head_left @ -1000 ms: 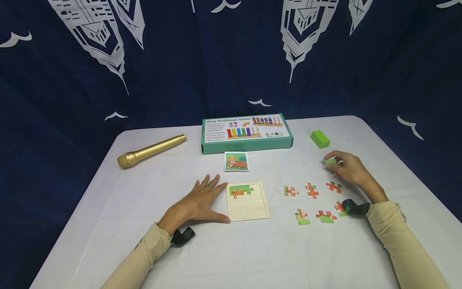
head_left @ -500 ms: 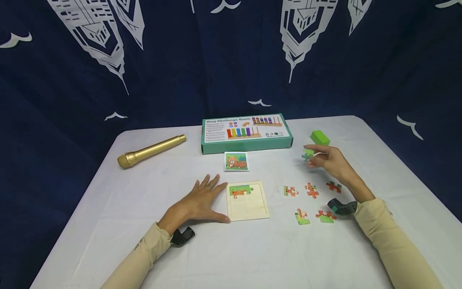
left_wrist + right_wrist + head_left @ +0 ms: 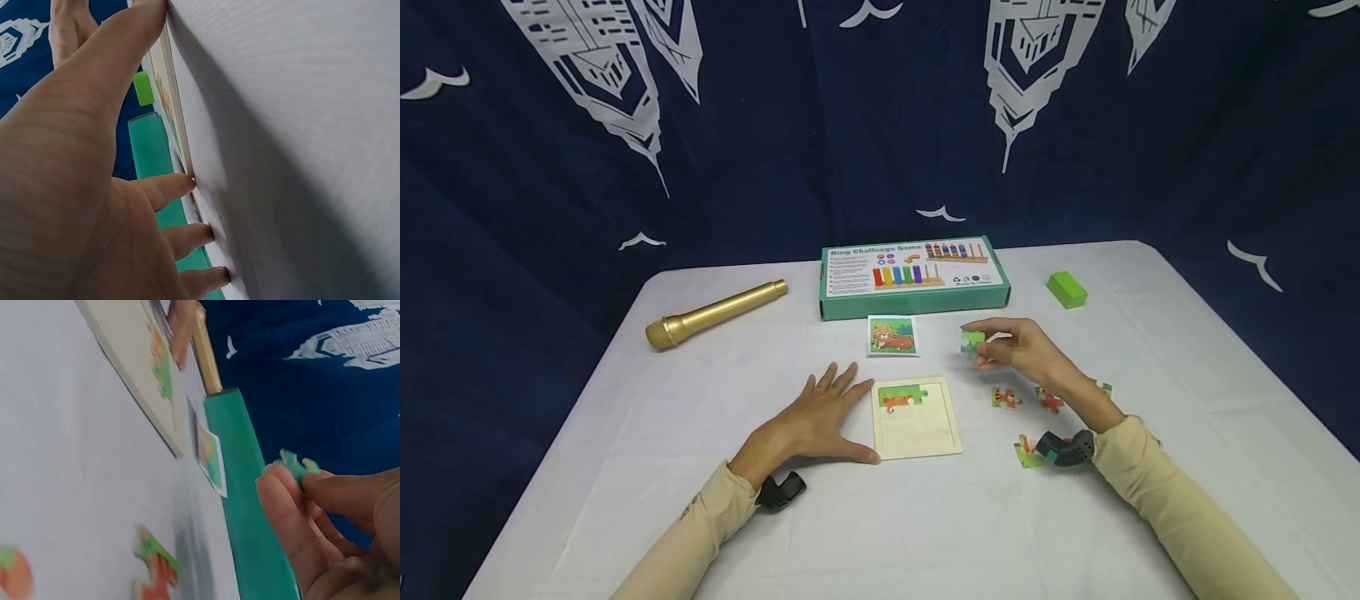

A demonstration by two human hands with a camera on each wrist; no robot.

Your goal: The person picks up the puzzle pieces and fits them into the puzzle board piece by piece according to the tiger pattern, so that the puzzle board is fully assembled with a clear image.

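Note:
My right hand [image 3: 1028, 354] pinches a green puzzle piece [image 3: 972, 342] between thumb and fingers, above the table and right of the tiger picture card [image 3: 892, 336]. In the right wrist view the piece [image 3: 295, 465] shows its knobbed edge past the fingertips. My left hand [image 3: 816, 421] lies with spread fingers at the left edge of the wooden puzzle tray [image 3: 917, 429], thumb and forefinger touching its corners. Joined green and orange pieces [image 3: 901, 397] sit in the tray's upper left. Several loose pieces lie to its right, among them one with stripes [image 3: 1006, 398]; my right forearm partly covers others.
Behind the card lies a green Ring Challenge Game box [image 3: 917, 279]. A gold microphone [image 3: 715, 314] lies at the back left, and a lime green block [image 3: 1067, 289] stands at the back right. A dark blue patterned cloth [image 3: 865, 125] hangs behind the white table.
My right hand has carried the green puzzle piece leftward from the far right toward the tray and the card. My left hand has stayed at the tray's edge.

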